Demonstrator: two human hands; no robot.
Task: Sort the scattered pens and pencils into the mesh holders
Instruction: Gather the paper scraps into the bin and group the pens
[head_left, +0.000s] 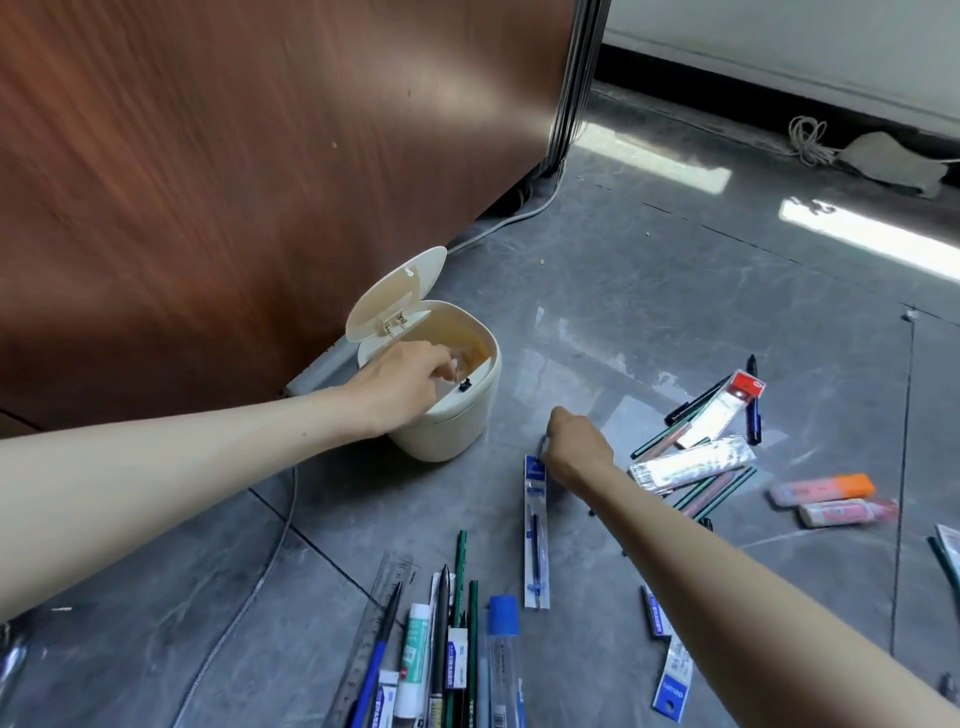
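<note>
figure: sorting stationery on a grey tiled floor (675, 291), head view. landmark: the small cream bin (447, 410), its flip lid (397, 296) standing open against the wooden panel (208, 182).

the left hand (405, 384) is reaching over the bin's rim with fingers curled down into the opening; whether they are gripping anything cannot be told. the right hand (576, 447) is hovering low to the right of the bin, fingers bunched at the top end of a blue packaged refill (536, 535); it appears to be pinching the pack's header, though actual contact is hidden behind the knuckles.

key relation: the refill pack is lying on the floor to the lower right of the bin, its long axis running almost straight toward the camera, the far end under the right fingertips. the right hand is the nearer one; the left is occupied at the bin.

surroundings: right of the bin, beyond the right hand, a pile of green pencils (717, 493), a silvery wrapped pack (691, 462) and a red-topped pack (727, 405) are lying crossed over dark pens. farther right, two erasers (831, 499) are lying side by side. below the bin, near the camera, a row of pens and pencils (457, 623), a clear ruler (374, 623), a glue stick (413, 660) and a blue-capped tube (501, 654) are lying roughly parallel.

no mesh holders are in view. judgement: lifting the pack endwise looks unobstructed, since nothing is resting on it.
</note>
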